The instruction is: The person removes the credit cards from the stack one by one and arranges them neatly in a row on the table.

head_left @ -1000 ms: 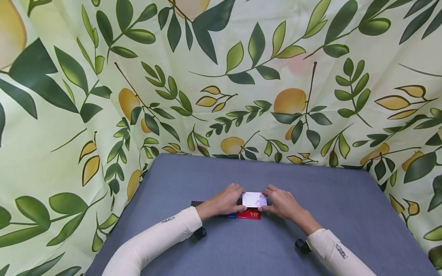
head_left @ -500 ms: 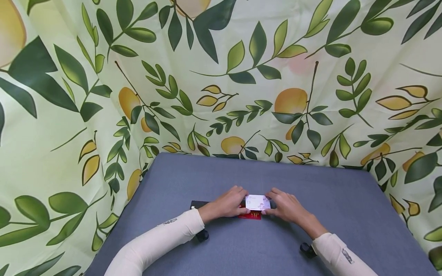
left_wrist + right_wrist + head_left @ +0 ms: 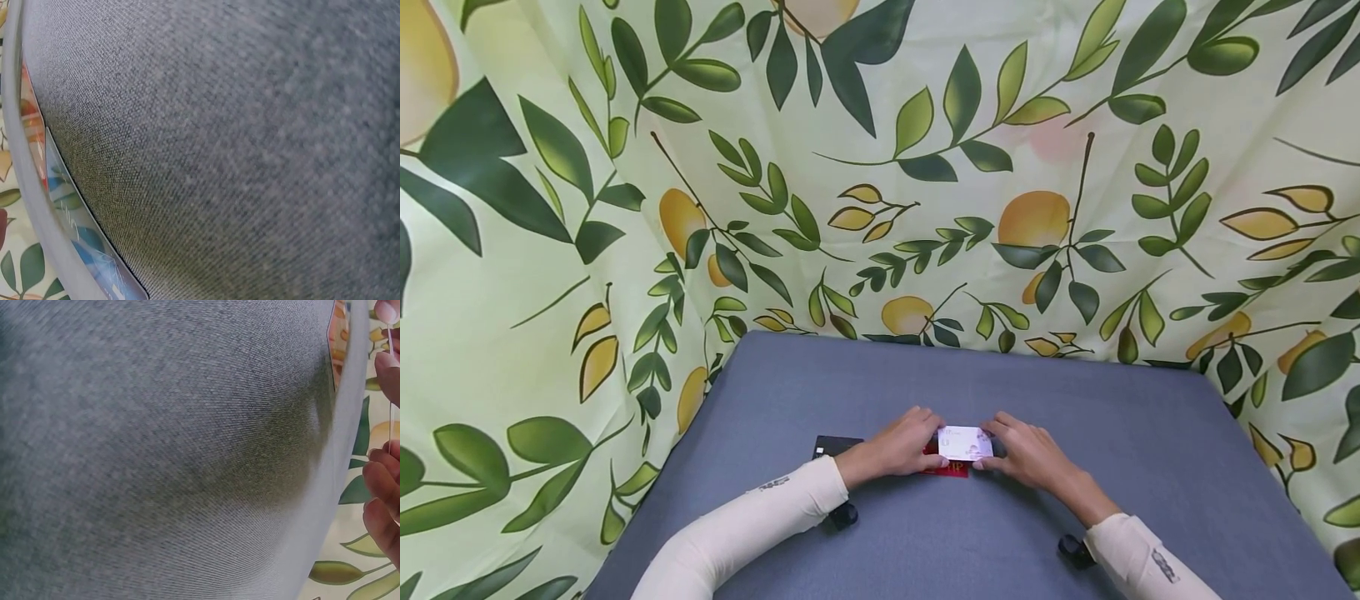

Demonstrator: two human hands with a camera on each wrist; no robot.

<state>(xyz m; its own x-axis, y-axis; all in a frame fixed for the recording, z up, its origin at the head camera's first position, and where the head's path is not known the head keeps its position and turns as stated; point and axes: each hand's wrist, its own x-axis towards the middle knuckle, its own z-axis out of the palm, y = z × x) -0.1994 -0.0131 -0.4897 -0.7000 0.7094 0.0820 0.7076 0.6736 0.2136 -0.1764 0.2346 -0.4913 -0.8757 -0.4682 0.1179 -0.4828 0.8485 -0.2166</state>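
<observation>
A white card [image 3: 965, 443] with a floral print is held by its two short sides, raised over the table. My left hand [image 3: 898, 444] pinches its left side between thumb and fingers. At the opposite side my right hand [image 3: 1026, 450] pinches it likewise; in the right wrist view the card's thin edge [image 3: 392, 425] shows between fingertips [image 3: 389, 372]. Beneath lies a red card [image 3: 953, 472] with gold lettering, partly covered by the left hand and white card. A black card [image 3: 833, 445] lies behind the left forearm. The left wrist view catches a blue card [image 3: 103, 256] overlapping the red one.
The table [image 3: 925, 542] has a grey-blue cloth cover. A leaf-and-fruit patterned curtain [image 3: 955, 192] rises along its back and sides. Small black wrist mounts hang under the left sleeve [image 3: 752, 521] and the right sleeve [image 3: 1142, 554].
Both hands have shifted slightly right and nearer with the white card between them. More of the black card shows; less of the red card does, and the blue card has become hidden in the head view.
</observation>
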